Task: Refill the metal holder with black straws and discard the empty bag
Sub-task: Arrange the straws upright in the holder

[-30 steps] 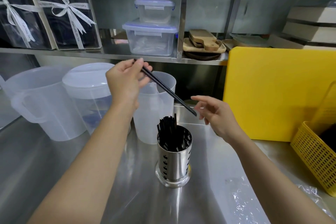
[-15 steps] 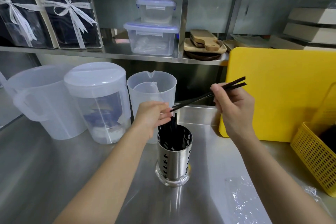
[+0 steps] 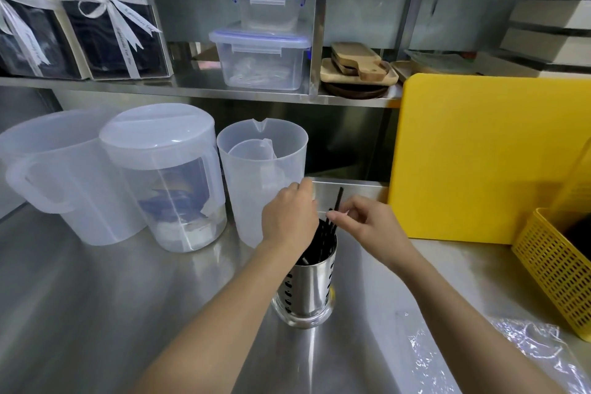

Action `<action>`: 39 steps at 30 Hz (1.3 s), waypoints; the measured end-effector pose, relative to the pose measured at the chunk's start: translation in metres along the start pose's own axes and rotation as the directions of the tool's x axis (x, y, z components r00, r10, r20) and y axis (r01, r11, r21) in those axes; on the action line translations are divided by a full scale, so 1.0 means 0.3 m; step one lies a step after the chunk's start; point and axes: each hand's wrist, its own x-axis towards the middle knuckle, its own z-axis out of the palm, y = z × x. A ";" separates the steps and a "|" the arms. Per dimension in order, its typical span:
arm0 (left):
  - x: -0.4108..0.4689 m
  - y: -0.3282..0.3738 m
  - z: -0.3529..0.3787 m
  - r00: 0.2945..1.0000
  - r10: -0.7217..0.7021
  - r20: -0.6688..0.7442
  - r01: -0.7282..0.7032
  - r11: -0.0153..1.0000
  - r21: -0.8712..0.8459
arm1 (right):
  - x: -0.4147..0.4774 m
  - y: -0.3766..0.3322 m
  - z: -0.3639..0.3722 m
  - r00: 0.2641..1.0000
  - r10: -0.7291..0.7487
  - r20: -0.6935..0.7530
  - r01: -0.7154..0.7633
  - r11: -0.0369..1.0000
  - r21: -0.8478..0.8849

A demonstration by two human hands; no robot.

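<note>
A shiny metal holder with holes in its side stands on the steel counter. Black straws stand inside it, and their tops poke out above the rim. Both hands are right over the holder. The left hand is curled over the straw tops, but I cannot tell if it grips any. The right hand pinches a few black straws between thumb and fingers; one of them sticks up higher than the rest. The empty clear plastic bag lies flat on the counter, near the front right, apart from the holder. Behind the holder stand three see-through plastic jugs. A yellow cutting board leans at the back right, and a yellow basket sits at the right edge.
</note>
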 end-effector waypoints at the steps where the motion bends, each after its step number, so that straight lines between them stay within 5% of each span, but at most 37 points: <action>1: 0.002 0.006 0.005 1.000 0.000 -0.001 0.000 0.999 0.044 | 0.000 0.007 0.005 1.000 0.005 -0.006 -0.005 1.000 0.031; 12: 0.006 0.020 0.018 0.993 0.047 0.111 -0.041 0.998 -0.050 | 0.013 0.063 0.020 0.991 0.110 -0.081 -0.078 0.942 0.327; 18: 0.004 0.005 0.014 0.976 0.059 0.209 -0.022 0.984 -0.175 | 0.033 0.076 0.027 0.994 0.104 0.024 -0.105 0.919 0.380; 27: 0.008 -0.018 0.021 0.979 0.019 0.205 0.041 0.957 -0.287 | 0.059 0.059 0.069 1.000 0.022 0.010 -0.023 0.977 0.212; 35: 0.013 -0.037 0.030 0.981 0.027 0.191 0.052 0.916 -0.399 | 0.070 0.070 0.085 0.996 0.085 -0.015 -0.080 0.974 0.211; 39: 0.016 -0.039 0.034 0.986 0.011 0.168 0.064 0.897 -0.438 | 0.062 0.065 0.080 0.994 0.073 0.083 -0.091 0.967 0.237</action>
